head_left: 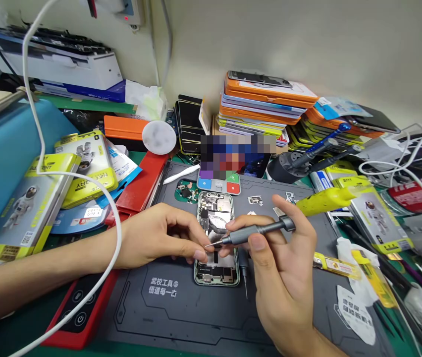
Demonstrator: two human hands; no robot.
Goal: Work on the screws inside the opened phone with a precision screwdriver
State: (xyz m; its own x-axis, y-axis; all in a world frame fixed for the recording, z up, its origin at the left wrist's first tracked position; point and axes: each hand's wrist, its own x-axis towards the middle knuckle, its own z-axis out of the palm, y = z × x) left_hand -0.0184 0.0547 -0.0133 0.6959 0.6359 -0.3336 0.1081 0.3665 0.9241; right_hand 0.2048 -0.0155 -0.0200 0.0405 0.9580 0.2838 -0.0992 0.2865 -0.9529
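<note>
An opened phone (216, 260) lies on the dark grey work mat (181, 317), its inner boards and parts exposed. Over its middle, my right hand (281, 263) grips a grey precision screwdriver (250, 234), held nearly level with the tip pointing left. My left hand (166, 235) is closed in a pinch of thumb and fingers at the screwdriver's tip. Whatever tiny piece is between those fingertips is too small to make out. A second thin screwdriver (245, 272) lies along the phone's right edge, partly behind my right hand.
A white cable (116, 218) loops across the left foreground over a red device (80, 310). Behind the phone stand a coloured tray (218, 185) and a partly blurred screen (253, 163). A screwdriver holder (287, 166), a yellow bottle (320, 199) and stacked boxes (263, 101) crowd the back and right.
</note>
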